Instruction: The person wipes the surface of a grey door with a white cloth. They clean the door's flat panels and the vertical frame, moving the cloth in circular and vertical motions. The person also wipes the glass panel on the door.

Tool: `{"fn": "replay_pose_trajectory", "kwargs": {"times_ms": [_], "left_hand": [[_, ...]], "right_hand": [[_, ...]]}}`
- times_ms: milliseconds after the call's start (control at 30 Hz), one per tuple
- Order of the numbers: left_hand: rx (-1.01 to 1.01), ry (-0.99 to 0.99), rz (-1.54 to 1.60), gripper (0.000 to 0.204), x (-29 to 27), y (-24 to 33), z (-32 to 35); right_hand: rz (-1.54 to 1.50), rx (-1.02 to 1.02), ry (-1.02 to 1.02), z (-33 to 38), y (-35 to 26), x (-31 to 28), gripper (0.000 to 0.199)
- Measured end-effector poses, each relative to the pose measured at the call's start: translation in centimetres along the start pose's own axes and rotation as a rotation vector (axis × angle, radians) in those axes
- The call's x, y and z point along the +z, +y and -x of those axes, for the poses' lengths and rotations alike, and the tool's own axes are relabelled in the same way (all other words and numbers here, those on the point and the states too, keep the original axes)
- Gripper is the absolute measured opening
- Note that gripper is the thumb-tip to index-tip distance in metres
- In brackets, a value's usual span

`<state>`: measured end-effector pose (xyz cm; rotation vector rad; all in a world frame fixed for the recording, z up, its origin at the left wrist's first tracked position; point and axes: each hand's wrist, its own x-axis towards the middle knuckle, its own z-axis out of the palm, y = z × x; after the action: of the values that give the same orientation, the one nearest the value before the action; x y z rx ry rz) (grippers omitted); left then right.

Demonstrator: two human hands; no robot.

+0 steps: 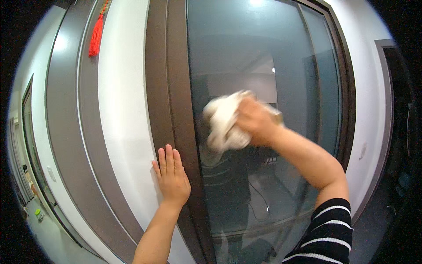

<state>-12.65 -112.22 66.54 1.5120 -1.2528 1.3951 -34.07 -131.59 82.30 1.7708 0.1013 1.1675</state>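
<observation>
Noted nearest the lens a black-and-white striped sleeve (329, 233), below the lower right of the glass pane (263, 53), with a bare forearm rising from it toward the pane's middle.

Took the tall dark glass pane as the largest thing, filling the centre and right. Found a white wall panel (123, 110) just left of it, and between the two a brown door frame (171, 88) running upright along the pane's left edge.

Placed the right hand (257, 121) against the middle of the pane, clenched around a bunched white cloth (222, 123). Judged the cloth pressed to the glass, spilling out on the frame side of that hand, with its long axis roughly upright. Placed the left hand (172, 178) lower and off the pane, released and flat, fingers together and pointing up, palm across the join of wall panel and frame. Reckoned the right hand the nearer to the cloth by far, since it gripped it; found the left hand down and to the left of the cloth, apart from it.

Spotted a red tassel (96, 37) high up, well left of the pane.

Could not make out the right fingers or the cloth's edges, both blurred. Saw only a dim reflection (228, 185) in the lower glass, and lost the pane's bottom edge at the picture's rim.
</observation>
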Motion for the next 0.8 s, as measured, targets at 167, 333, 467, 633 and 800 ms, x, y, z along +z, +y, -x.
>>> {"fn": "replay_pose_trajectory", "kwargs": {"times_ms": [167,333,467,633,800], "left_hand": [[-0.017,0.008,-0.048,0.062,0.3,-0.3,0.1],[-0.015,0.022,-0.014,0.063,0.6,0.1,0.0],[0.000,0.024,-0.044,0.064,0.4,-0.3,0.2],[-0.011,0.023,-0.057,0.064,0.2,-0.4,0.3],[0.015,0.019,-0.059,0.064,0.2,-0.1,0.1]], "right_hand": [[0.235,0.644,0.481,-1.1,15.9,-4.4,0.040],[0.221,1.384,0.484,-7.6,25.0,-4.8,0.084],[0.081,1.154,0.393,-17.4,20.7,-2.5,0.086],[-0.252,0.648,0.484,-25.7,10.5,2.5,0.048],[-0.380,0.295,0.634,-28.8,1.6,3.8,0.042]]}}
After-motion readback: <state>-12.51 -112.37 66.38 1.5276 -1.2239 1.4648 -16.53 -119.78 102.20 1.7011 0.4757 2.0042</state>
